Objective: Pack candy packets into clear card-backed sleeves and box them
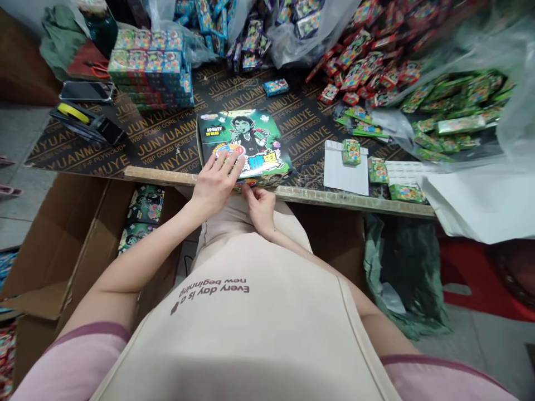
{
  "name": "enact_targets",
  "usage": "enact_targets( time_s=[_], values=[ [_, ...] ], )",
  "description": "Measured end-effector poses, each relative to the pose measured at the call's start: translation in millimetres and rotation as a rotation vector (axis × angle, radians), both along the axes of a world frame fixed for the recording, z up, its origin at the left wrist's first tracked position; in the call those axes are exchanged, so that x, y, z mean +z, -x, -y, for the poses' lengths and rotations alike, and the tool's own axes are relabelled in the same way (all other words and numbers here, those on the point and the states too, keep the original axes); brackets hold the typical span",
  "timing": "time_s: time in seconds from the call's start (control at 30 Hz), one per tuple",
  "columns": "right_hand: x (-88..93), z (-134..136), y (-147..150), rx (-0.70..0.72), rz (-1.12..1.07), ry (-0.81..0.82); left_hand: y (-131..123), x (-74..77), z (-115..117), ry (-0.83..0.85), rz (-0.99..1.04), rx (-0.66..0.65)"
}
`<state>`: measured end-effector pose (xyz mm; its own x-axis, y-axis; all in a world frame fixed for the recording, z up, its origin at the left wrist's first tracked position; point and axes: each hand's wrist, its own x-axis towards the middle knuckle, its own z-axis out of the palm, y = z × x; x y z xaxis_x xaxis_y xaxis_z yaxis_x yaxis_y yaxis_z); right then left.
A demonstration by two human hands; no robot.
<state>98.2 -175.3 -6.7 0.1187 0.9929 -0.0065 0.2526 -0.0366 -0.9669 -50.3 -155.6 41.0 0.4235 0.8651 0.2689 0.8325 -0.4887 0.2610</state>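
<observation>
A green and black printed cardboard box [246,142] with a cartoon figure on its lid lies at the table's front edge. My left hand [218,182] rests on the lid's near left corner, fingers stretched out over it. At the box's front side, my right hand [259,207] is closed, with thumb and forefinger pinched at the lower edge. The fingertips and the exact spot they grip are partly hidden. Behind the box lies one small blue packet [276,87].
Stacked small boxes [148,67] stand at back left, near a tape dispenser [86,122] and a phone [87,91]. Red packets [363,67] and green packets [463,94] heap at right. White paper [345,170] bears a small green box [351,152]. An open carton [79,239] stands below left.
</observation>
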Motion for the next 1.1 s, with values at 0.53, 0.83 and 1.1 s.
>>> enact_targets(
  time_s=[0.53, 0.83, 1.1],
  values=[
    [7.7, 9.1, -77.7, -0.03, 0.593, -0.298, -37.2, 0.5, 10.2, -0.017, -0.006, 0.173],
    [34.0, -83.9, -94.2, -0.046, -0.309, 0.266, -5.8, 15.1, -3.2, 0.056, 0.323, 0.169],
    [54.2, -96.5, -46.4, 0.191, -0.45, 0.388, 31.0, -0.3, 9.3, 0.48, 1.235, 0.691]
  ],
)
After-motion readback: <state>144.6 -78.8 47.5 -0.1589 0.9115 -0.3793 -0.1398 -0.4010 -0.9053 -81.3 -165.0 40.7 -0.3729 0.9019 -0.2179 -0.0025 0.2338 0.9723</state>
